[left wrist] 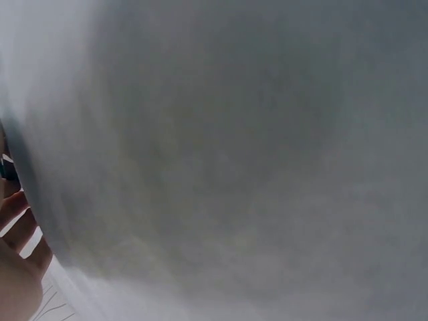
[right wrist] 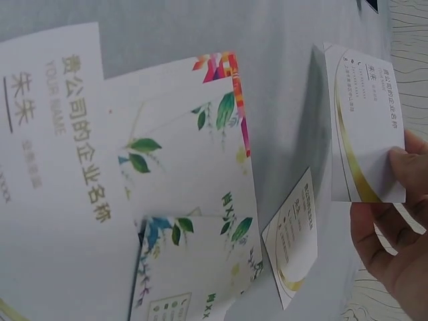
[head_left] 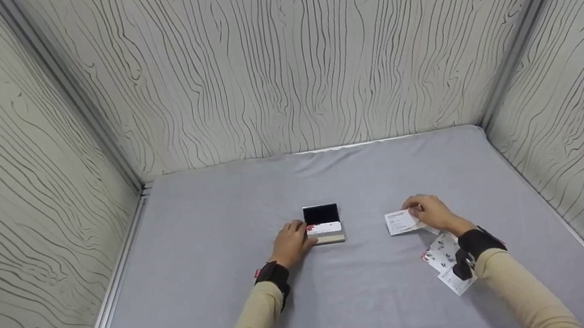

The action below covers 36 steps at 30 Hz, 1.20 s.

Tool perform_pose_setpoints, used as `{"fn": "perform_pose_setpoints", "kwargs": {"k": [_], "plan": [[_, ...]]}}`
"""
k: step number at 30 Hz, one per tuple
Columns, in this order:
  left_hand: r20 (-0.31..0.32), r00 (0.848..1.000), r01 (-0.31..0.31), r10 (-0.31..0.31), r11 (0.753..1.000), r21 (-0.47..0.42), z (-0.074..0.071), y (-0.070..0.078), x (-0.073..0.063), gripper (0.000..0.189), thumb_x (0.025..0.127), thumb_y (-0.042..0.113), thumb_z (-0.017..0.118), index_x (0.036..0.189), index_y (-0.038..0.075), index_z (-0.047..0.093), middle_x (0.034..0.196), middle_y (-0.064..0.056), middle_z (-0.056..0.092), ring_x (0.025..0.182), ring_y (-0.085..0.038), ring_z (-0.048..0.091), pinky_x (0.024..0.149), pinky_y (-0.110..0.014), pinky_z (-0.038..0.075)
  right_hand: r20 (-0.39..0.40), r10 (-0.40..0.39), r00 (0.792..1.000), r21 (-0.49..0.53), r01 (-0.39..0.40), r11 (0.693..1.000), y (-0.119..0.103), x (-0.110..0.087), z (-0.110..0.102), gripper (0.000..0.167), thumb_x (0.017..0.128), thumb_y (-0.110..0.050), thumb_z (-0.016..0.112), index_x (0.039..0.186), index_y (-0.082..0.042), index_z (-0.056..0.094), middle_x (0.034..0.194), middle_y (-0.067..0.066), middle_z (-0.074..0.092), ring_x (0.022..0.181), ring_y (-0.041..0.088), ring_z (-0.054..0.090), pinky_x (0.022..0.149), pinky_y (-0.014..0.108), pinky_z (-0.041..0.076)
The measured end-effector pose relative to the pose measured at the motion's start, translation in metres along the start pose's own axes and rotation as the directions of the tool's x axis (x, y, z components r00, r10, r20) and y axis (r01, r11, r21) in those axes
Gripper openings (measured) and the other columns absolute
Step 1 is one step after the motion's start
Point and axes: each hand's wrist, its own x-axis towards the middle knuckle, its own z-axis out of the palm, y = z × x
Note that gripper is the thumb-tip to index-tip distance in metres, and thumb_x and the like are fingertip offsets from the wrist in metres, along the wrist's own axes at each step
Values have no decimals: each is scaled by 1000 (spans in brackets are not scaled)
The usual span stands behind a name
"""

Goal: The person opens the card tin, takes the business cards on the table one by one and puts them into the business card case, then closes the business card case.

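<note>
An opened business card case (head_left: 330, 239) lies on the grey cloth, its black inner lid raised at the back and a white card with red print (head_left: 324, 228) in it. My left hand (head_left: 288, 244) holds the case by its left side, thumb at the front corner and fingers farther back. In the left wrist view only part of that hand (left wrist: 20, 247) shows, at the left edge. My right hand (head_left: 433, 213) pinches a white business card (right wrist: 364, 127) with a gold curve between thumb and fingers. This card is to the right of the case, close over the cloth.
Under my right wrist lie several loose cards: floral ones (right wrist: 180, 134), a large-looking white one (right wrist: 53, 167) and another with a gold curve (right wrist: 294, 234). Grey cloth (head_left: 210, 225) covers the table; wood-patterned panels (head_left: 290, 62) enclose its back and sides.
</note>
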Motion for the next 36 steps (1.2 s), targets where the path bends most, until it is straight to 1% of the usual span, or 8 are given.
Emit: {"fn": "perform_pose_setpoints", "kwargs": {"k": [5, 9, 13, 19, 25, 32, 36], "plan": [[-5, 1000, 3, -3, 1000, -5, -2, 1, 0, 49, 95, 36, 65, 122, -4, 64, 119, -16, 59, 108, -33, 57, 93, -45, 47, -7, -26, 1000, 1, 26, 1000, -5, 6, 8, 18, 90, 12, 56, 100, 6, 70, 101, 21, 68, 99, 43, 62, 85, 57, 48], [-7, 1000, 2, -2, 1000, -7, -3, 2, 0, 48, 94, 34, 66, 122, -5, 64, 119, -16, 60, 108, -33, 57, 93, -45, 47, -11, -51, 999, -1, 51, 999, -10, 12, 15, 18, 89, 11, 57, 100, 6, 70, 100, 20, 69, 94, 37, 62, 80, 49, 49], [-3, 1000, 2, -2, 1000, 11, -2, 3, 0, 47, 94, 34, 67, 121, -5, 64, 120, -16, 60, 109, -33, 57, 94, -45, 47, -5, -79, 997, 3, 79, 997, -16, 18, 21, 18, 88, 11, 58, 100, 6, 70, 99, 19, 69, 89, 34, 62, 75, 44, 51], [20, 1000, 20, -20, 1000, 22, -3, 4, 1, 47, 95, 34, 65, 122, -4, 63, 122, -16, 60, 111, -33, 57, 96, -44, 46, 6, -100, 995, 9, 100, 995, -22, 24, 31, 18, 88, 11, 59, 101, 6, 71, 98, 19, 68, 85, 32, 63, 73, 43, 51], [25, 999, 28, -29, 999, 15, 2, 2, 2, 48, 96, 36, 64, 123, -4, 63, 123, -16, 59, 113, -32, 56, 98, -43, 45, -16, -129, 992, 28, 129, 991, -31, 29, 38, 18, 85, 12, 61, 99, 7, 70, 94, 18, 67, 79, 30, 61, 71, 42, 52], [31, 999, 37, -37, 999, 6, 3, 1, 2, 49, 97, 37, 63, 125, -4, 63, 124, -15, 58, 114, -32, 55, 98, -43, 45, -56, -180, 982, 32, 182, 983, -41, 40, 51, 26, 79, 18, 59, 100, 7, 71, 89, 17, 62, 78, 29, 58, 69, 38, 51], [28, 999, 32, -32, 999, 6, 2, 2, 2, 49, 96, 36, 63, 124, -4, 63, 123, -16, 58, 114, -33, 55, 98, -43, 45, -72, -182, 981, 41, 185, 982, -49, 45, 58, 30, 77, 20, 58, 101, 6, 70, 88, 16, 60, 77, 28, 58, 69, 38, 51]]}}
